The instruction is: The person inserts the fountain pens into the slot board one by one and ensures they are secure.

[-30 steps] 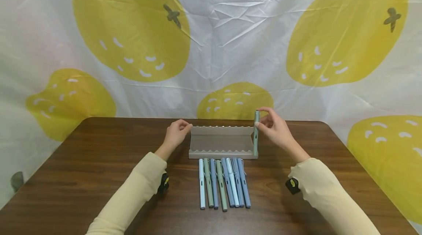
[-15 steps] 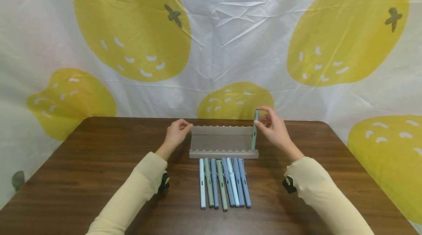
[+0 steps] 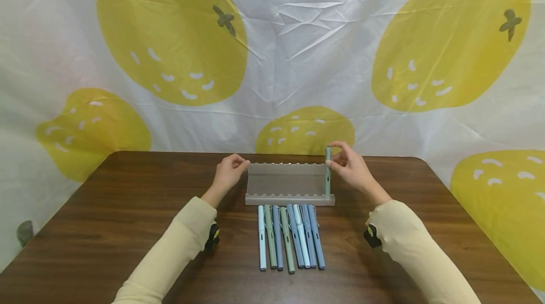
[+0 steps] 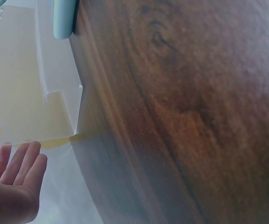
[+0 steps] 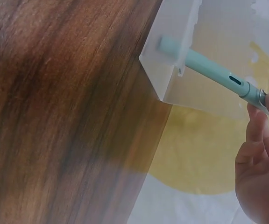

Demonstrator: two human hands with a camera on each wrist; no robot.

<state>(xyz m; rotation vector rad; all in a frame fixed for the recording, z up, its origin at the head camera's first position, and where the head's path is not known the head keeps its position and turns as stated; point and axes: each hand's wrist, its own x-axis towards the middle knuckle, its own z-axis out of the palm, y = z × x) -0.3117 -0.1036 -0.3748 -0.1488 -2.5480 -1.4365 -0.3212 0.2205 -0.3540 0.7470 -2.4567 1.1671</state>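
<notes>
Right hand: the right hand sits just above 3 o'clock of the rack, thumb and fingers clamped on one pen near its upper end.
Held pen: the green pen stands nearly upright at the rack's 3 o'clock end; the right wrist view shows its lower end inside, behind the see-through front lip.
Left hand: the left hand is between 9 and 10 o'clock, thumb and finger appearing to pinch the upper left corner, probably to steady it.
Rack: the clear rack has scalloped notches along both its front lip and its back edge; the only pen in it is the held one.
Step in hand: by the look of it, seating this first pen in the end notch.
Next move: seems to call for settling the pen against the back notch and checking that it rests before the fingers part, with the left grip kept firm.
Loose pens: eight pens, in light blue, green and darker blue, lie side by side at 6 o'clock.
Beyond: brown table all round; lemon-print cloth at 12 o'clock.
</notes>
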